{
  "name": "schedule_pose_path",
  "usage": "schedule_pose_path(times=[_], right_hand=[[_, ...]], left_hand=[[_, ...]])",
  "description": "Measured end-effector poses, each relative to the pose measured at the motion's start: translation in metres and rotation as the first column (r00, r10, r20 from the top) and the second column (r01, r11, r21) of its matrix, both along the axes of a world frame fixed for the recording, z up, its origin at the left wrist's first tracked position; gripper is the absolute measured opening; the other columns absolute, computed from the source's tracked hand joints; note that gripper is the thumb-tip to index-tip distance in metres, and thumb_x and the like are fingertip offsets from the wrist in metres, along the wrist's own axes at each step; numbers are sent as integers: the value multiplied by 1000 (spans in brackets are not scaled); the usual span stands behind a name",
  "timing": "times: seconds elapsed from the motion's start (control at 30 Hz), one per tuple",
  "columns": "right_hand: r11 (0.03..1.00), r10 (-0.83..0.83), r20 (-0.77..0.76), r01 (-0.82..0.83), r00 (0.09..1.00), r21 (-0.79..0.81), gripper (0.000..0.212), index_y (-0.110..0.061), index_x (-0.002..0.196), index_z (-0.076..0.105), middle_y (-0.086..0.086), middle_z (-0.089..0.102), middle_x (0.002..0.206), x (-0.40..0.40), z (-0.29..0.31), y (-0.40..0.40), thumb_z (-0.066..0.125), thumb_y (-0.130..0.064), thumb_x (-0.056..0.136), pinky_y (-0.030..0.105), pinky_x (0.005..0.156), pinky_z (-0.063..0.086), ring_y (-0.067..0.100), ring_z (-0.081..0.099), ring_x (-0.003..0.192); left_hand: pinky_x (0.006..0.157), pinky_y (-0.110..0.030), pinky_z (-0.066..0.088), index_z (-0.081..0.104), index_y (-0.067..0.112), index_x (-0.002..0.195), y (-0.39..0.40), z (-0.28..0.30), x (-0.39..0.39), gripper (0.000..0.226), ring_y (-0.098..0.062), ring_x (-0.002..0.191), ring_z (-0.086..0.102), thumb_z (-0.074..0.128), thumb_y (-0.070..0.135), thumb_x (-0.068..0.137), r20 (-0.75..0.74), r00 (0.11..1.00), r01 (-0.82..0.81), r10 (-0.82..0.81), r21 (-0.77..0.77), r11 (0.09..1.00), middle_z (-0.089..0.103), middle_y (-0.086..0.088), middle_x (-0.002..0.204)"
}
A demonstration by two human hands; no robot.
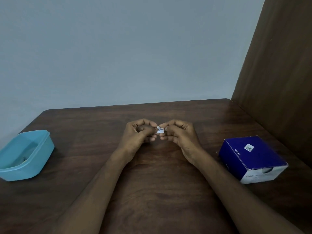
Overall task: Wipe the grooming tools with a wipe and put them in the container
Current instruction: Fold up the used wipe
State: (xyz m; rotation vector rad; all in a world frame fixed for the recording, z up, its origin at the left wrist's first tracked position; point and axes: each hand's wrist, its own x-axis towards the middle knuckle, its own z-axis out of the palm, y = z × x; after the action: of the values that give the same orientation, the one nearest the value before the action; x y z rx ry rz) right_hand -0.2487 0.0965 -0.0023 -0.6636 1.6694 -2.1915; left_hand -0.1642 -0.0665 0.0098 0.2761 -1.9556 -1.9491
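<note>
Nearest, two bare forearms are entering from the bottom edge, which is cutting off the elbows, and are converging over the middle of the table (157, 191). At mid-table the left hand (138, 134) and right hand (179, 134) are meeting fingertip to fingertip above the wood. Both are pinching a small white packet (160, 130) between thumb and forefinger, the left on its left edge, the right on its right edge. The remaining fingers of each hand are curling inward beneath. Print on the packet is showing but is too small to read, and the fingertips are hiding part of it; whether it is sealed or torn cannot be determined.

To the right, well apart from the hands, a blue box (251, 156) is lying on the table with its white end face turned toward the viewer. A small white label is sitting on its top. The opening in the end face is showing something pale that cannot be identified.

To the left, near the table edge, a pale blue container (42, 152) is standing open. Its interior is dim; an indistinct item is lying at the bottom, and the frame edge is clipping its left side.

Beyond, a grey wall (118, 48) is filling the background, with a brown panel (278, 65) at the right.
</note>
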Motion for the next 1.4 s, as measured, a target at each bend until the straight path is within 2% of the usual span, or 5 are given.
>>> schedule_pose_path(times=[0.37,0.53,0.7,0.87,1.4], right_hand=[[993,-65,-59,70,996,91,35,-13,106,77,12,82,93,-6,-9,0,96,-17,77,38,80,62,24,78,79],[991,-42,-45,47,998,127,16,-10,100,81,12,82,94,-6,-10,4,88,-12,86,37,85,60,18,76,80],[957,-123,-254,183,959,226,10,-17,95,73,7,80,96,-4,-13,4,77,-8,96,36,78,63,17,78,82],[933,-183,-348,274,920,235,15,-18,98,68,9,81,97,8,-7,5,67,-4,101,32,77,64,19,79,84],[720,-62,-753,552,655,420,16,-7,111,76,6,81,106,150,-3,140,67,-4,98,30,91,55,22,76,98]], left_hand=[[84,-38,62,75,15,109,2,-6,0,24,-20,71,75,86,21,90,-26,998,-54,50,-162,985,81,-11,83],[81,-30,64,77,20,112,6,-4,6,24,-16,73,79,86,19,91,-78,997,-51,26,-340,939,82,-2,82],[90,-27,59,73,20,124,12,-10,8,36,-11,99,77,75,9,89,-122,988,-154,94,-787,598,81,7,108],[116,-43,41,52,16,151,31,-15,21,52,-25,148,44,56,39,104,49,957,-25,286,-968,250,53,-3,158],[132,-51,12,19,12,169,129,-18,125,89,-25,165,11,42,68,103,296,927,211,230,-919,333,16,-3,178]])
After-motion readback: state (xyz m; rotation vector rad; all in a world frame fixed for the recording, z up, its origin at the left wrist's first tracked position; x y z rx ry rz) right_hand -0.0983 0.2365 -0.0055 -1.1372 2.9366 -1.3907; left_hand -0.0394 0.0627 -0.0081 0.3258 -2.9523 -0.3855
